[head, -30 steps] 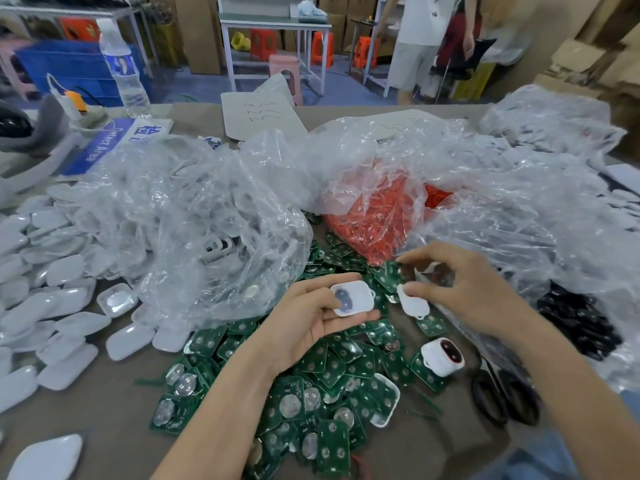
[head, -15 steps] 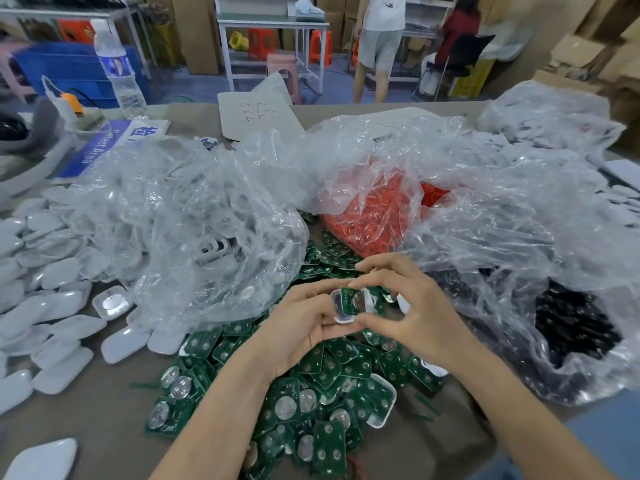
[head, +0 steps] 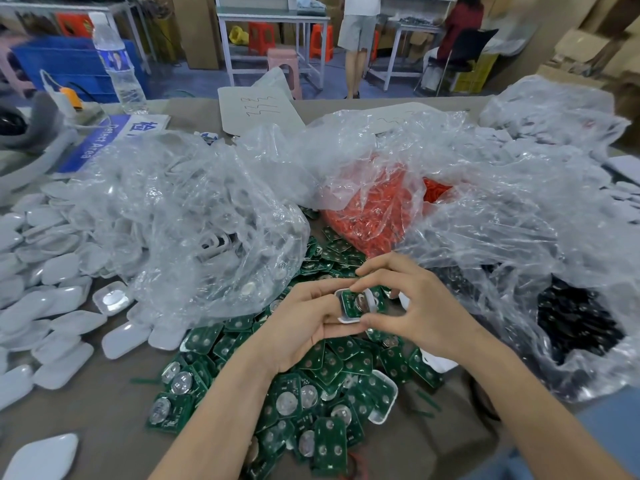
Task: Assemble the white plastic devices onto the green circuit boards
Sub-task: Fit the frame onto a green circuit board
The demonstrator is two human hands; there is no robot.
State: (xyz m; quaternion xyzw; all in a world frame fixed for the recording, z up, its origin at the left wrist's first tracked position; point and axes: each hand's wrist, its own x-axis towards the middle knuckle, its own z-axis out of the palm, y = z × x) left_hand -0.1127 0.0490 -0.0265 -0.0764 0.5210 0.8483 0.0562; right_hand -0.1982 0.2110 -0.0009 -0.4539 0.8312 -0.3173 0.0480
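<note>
Nearest the camera, a heap of green circuit boards (head: 311, 386) covers the brown table (head: 104, 427). One white plastic shell (head: 385, 401) lies hollow side up at the heap's right edge. Just beyond the heap the two hands meet. The left hand (head: 301, 330) curls its fingers round a white plastic device (head: 347, 319) and holds it from the left, with a green board (head: 349, 303) sitting inside it. The right hand (head: 419, 313) pinches the same device between the thumb below and the forefinger above, and its other fingers are bent. To the left, loose white covers (head: 52, 306) spread over the table. Past the hands lie crumpled clear bags: a bag of white parts (head: 194, 230), a bag of orange parts (head: 374, 209) and, at right, a bag of black parts (head: 575, 323). Farther back are a blue sign (head: 104, 140), a scribbled card (head: 259, 107) and a water bottle (head: 117, 64)
</note>
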